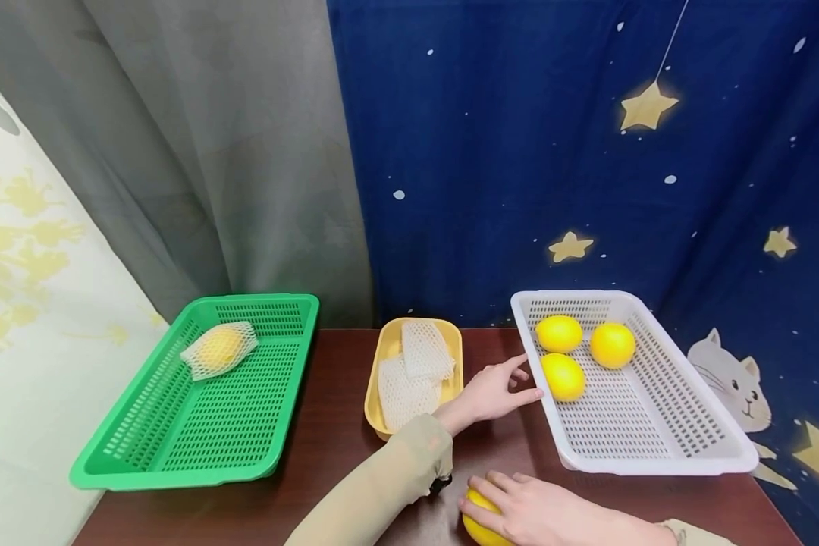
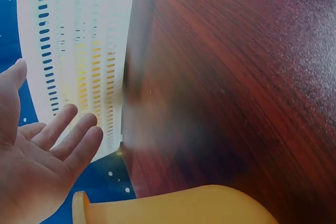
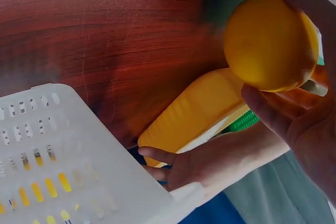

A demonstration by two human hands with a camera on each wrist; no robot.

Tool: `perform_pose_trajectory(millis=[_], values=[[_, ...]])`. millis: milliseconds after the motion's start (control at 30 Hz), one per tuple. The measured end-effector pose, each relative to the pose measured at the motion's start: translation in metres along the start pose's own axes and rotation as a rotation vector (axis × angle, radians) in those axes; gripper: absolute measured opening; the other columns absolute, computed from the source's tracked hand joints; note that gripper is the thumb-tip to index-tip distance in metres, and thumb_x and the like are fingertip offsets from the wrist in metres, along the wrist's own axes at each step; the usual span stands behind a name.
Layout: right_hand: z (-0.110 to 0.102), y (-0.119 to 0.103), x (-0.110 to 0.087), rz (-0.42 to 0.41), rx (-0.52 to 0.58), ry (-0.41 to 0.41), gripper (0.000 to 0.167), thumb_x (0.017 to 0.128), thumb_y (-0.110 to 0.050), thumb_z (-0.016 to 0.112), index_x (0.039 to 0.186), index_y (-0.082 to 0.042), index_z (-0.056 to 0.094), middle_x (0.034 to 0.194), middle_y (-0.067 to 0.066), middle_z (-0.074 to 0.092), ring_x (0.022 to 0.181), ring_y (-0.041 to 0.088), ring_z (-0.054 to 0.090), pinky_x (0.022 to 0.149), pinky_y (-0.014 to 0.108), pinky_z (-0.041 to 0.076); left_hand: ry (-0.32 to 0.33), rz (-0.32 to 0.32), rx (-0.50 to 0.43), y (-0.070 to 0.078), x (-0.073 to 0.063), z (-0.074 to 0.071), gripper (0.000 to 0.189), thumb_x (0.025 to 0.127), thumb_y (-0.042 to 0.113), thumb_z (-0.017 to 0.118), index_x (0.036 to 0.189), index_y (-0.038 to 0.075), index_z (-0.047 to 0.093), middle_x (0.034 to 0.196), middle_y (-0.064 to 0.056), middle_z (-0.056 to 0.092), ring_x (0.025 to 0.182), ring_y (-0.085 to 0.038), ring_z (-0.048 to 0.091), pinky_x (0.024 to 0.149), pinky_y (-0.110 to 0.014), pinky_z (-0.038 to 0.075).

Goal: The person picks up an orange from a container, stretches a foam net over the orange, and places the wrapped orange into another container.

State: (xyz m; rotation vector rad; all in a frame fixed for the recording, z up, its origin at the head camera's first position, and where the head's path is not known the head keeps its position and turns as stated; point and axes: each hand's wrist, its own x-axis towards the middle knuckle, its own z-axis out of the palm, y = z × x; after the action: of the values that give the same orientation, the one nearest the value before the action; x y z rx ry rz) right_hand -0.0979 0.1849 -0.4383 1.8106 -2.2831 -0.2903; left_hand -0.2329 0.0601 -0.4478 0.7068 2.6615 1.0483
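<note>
My right hand (image 1: 528,506) grips a round yellow orange (image 3: 270,43) low over the near part of the table, fingers and thumb around it. The left hand (image 1: 494,388) reaches across with fingers spread, its fingertips right at the left rim of the white basket (image 1: 553,432); nothing is in its palm in the left wrist view. In that basket lie three bare oranges (image 1: 612,346), grouped towards the far left. Behind the left wrist stands a small yellow tray (image 1: 374,379) with white foam net sleeves (image 1: 409,390) in it.
On the left of the table stands a green basket (image 1: 290,409) holding one yellow fruit (image 1: 221,347) in a white foam net. A grey curtain (image 1: 273,152) and a blue star-patterned curtain (image 1: 484,152) hang behind the dark red wooden table (image 1: 334,425).
</note>
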Motion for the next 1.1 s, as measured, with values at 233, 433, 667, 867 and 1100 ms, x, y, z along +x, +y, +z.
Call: perform_pose_trajectory(millis=[233, 433, 667, 867, 1100], values=[[0.008, 0.002, 0.007, -0.029, -0.105, 0.047, 0.051, 0.099, -0.049, 0.068, 0.142, -0.023, 0.060, 0.130, -0.002, 0.068, 0.107, 0.012, 0.064, 0.077, 0.018, 0.055, -0.005, 0.005, 0.047, 0.002, -0.001, -0.002, 0.073, 0.099, 0.056, 0.065, 0.160, 0.022, 0.044, 0.135, 0.005, 0.073, 0.121, -0.010, 0.070, 0.105, -0.025, 0.054], [0.011, 0.005, 0.010, -0.043, -0.116, 0.020, 0.060, 0.094, -0.052, 0.074, 0.146, -0.027, 0.057, 0.134, -0.003, 0.066, 0.112, 0.012, 0.063, 0.078, 0.019, 0.054, -0.017, -0.007, 0.073, 0.005, -0.001, -0.004, 0.074, 0.099, 0.058, 0.065, 0.160, 0.023, 0.044, 0.137, 0.007, 0.072, 0.123, -0.010, 0.068, 0.106, -0.027, 0.053], [0.009, 0.005, 0.007, 0.023, -0.011, -0.098, 0.073, 0.094, -0.061, 0.069, 0.155, -0.027, 0.048, 0.149, 0.001, 0.062, 0.129, 0.017, 0.064, 0.090, 0.024, 0.059, -0.014, -0.003, 0.084, 0.002, -0.002, -0.002, 0.074, 0.099, 0.059, 0.064, 0.161, 0.024, 0.042, 0.137, 0.007, 0.072, 0.123, -0.010, 0.068, 0.106, -0.027, 0.053], [0.011, 0.004, 0.004, 0.093, 0.064, -0.095, 0.076, 0.095, -0.061, 0.066, 0.157, -0.024, 0.044, 0.151, 0.006, 0.060, 0.131, 0.021, 0.063, 0.090, 0.027, 0.061, -0.010, -0.006, 0.084, 0.004, -0.003, -0.001, 0.073, 0.100, 0.057, 0.064, 0.161, 0.023, 0.042, 0.137, 0.006, 0.072, 0.123, -0.011, 0.068, 0.104, -0.026, 0.055], [0.009, 0.005, 0.000, 0.166, 0.173, -0.119, 0.085, 0.091, -0.054, 0.076, 0.160, -0.019, 0.040, 0.157, 0.009, 0.054, 0.135, 0.025, 0.061, 0.095, 0.033, 0.062, 0.003, -0.006, 0.109, 0.006, -0.005, -0.004, 0.073, 0.100, 0.058, 0.063, 0.161, 0.024, 0.043, 0.140, 0.004, 0.071, 0.126, -0.014, 0.066, 0.111, -0.031, 0.053]])
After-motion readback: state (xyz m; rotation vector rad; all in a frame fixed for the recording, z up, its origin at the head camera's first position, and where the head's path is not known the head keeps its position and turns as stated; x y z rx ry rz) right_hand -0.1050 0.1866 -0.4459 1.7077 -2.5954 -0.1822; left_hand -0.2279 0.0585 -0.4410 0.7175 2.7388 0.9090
